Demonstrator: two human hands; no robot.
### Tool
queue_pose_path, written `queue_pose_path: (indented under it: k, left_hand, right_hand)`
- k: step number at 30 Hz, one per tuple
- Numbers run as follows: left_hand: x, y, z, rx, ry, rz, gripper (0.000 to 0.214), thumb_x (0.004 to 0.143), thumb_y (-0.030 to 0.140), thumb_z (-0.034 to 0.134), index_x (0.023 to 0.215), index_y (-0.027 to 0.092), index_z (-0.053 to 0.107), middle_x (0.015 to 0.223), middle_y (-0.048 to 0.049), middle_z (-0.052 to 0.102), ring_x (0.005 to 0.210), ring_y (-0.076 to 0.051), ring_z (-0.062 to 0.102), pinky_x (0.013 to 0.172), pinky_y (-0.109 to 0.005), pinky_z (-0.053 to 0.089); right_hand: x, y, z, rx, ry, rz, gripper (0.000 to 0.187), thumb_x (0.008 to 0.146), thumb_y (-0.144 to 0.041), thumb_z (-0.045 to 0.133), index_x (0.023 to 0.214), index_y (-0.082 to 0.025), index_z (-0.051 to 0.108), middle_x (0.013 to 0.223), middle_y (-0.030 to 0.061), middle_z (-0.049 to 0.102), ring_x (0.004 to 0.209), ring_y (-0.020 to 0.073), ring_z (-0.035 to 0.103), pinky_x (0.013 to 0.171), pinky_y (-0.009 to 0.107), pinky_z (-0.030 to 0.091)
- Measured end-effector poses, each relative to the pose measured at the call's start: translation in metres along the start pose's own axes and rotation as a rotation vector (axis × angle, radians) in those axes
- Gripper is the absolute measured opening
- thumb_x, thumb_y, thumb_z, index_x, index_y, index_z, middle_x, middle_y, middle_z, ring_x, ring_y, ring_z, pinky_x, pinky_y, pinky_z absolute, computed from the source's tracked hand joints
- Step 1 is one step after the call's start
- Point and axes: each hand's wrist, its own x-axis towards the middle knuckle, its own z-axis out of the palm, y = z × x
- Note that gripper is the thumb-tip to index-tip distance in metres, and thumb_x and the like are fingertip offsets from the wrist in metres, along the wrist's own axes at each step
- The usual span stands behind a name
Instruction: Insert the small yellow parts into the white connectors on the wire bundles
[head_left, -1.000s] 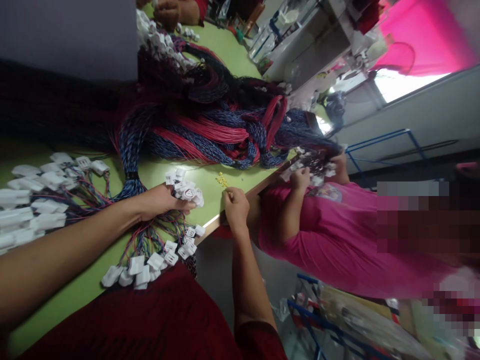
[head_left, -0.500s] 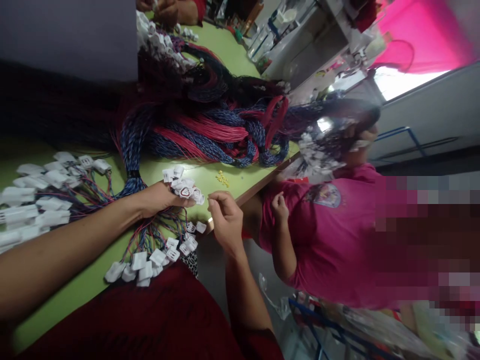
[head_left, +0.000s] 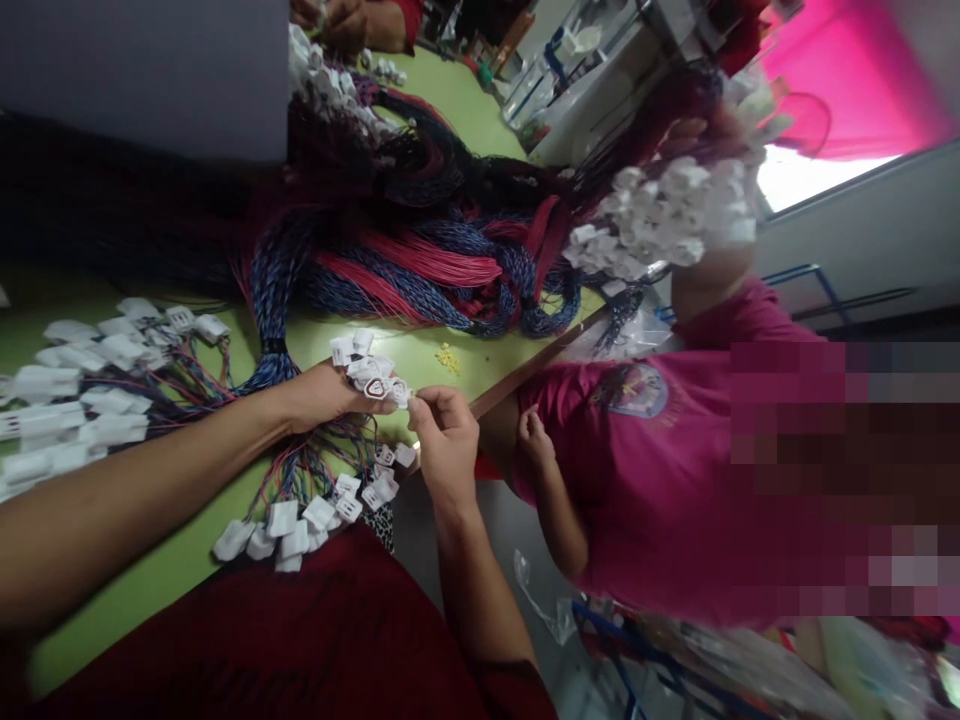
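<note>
White plastic connectors (head_left: pixel 369 372) bunched in left hand (head_left: pixel 319 395) grip above green surface (head_left: pixel 150 580), right hand (head_left: pixel 444 440) fingertips pinched at the bunch's edge, loose yellow terminals (head_left: pixel 448 357) just beyond, red-blue wire bundles (head_left: pixel 420 265) farther, co-worker's raised connector cluster (head_left: pixel 667 215) beyond.

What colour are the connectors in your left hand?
White, one with a red outline on its face; the connectors in the left hand show in the head view.
</note>
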Motion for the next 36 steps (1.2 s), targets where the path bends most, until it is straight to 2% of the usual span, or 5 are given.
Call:
queue_pose_path:
  k: [5, 8, 21, 28, 36]
  left_hand:
    - [0.004, -0.004, 0.000, 0.029, 0.003, 0.014, 0.025, 0.061, 0.030, 0.073, 0.075, 0.015, 0.061, 0.083, -0.0018, 0.065, 0.079, -0.016, 0.056, 0.081, -0.030, 0.042]
    - [0.005, -0.006, -0.001, 0.050, 0.014, 0.025, 0.022, 0.061, 0.030, 0.072, 0.072, 0.016, 0.060, 0.079, -0.0010, 0.065, 0.077, -0.017, 0.056, 0.080, -0.031, 0.043]
    - [0.006, -0.008, 0.002, 0.022, 0.076, 0.075, 0.018, 0.057, 0.026, 0.074, 0.062, 0.017, 0.060, 0.068, 0.0001, 0.062, 0.068, -0.015, 0.055, 0.069, -0.027, 0.044]
    - [0.007, -0.010, 0.001, -0.052, 0.073, 0.062, 0.020, 0.055, 0.025, 0.076, 0.066, 0.016, 0.062, 0.071, -0.0008, 0.065, 0.068, -0.015, 0.057, 0.070, -0.027, 0.046]
    - [0.006, -0.014, -0.001, -0.067, 0.079, 0.044, 0.020, 0.055, 0.025, 0.076, 0.067, 0.016, 0.063, 0.073, -0.0011, 0.067, 0.071, -0.016, 0.059, 0.073, -0.027, 0.046]
  right_hand:
    - [-0.004, 0.006, 0.002, -0.144, 0.123, -0.309, 0.008, 0.081, -0.024, 0.056, 0.079, -0.019, 0.061, 0.075, 0.0012, 0.061, 0.071, 0.0129, 0.056, 0.067, 0.028, 0.045]
    - [-0.002, 0.005, 0.001, -0.189, 0.100, -0.433, 0.008, 0.082, -0.019, 0.055, 0.080, -0.020, 0.062, 0.077, 0.0017, 0.062, 0.073, 0.0135, 0.057, 0.068, 0.029, 0.046]
    - [0.003, 0.006, -0.003, -0.298, 0.002, -0.527, 0.015, 0.084, -0.014, 0.051, 0.085, -0.020, 0.064, 0.081, 0.0037, 0.066, 0.077, 0.0145, 0.061, 0.069, 0.029, 0.051]
    - [0.000, 0.009, -0.003, -0.246, 0.075, -0.567, 0.020, 0.082, -0.012, 0.051, 0.093, -0.021, 0.065, 0.085, 0.0050, 0.069, 0.080, 0.0163, 0.064, 0.074, 0.033, 0.053]
    - [0.001, 0.006, -0.001, -0.328, 0.005, -0.633, 0.019, 0.081, -0.010, 0.050, 0.090, -0.019, 0.063, 0.086, 0.0064, 0.064, 0.080, 0.0148, 0.061, 0.071, 0.029, 0.051]
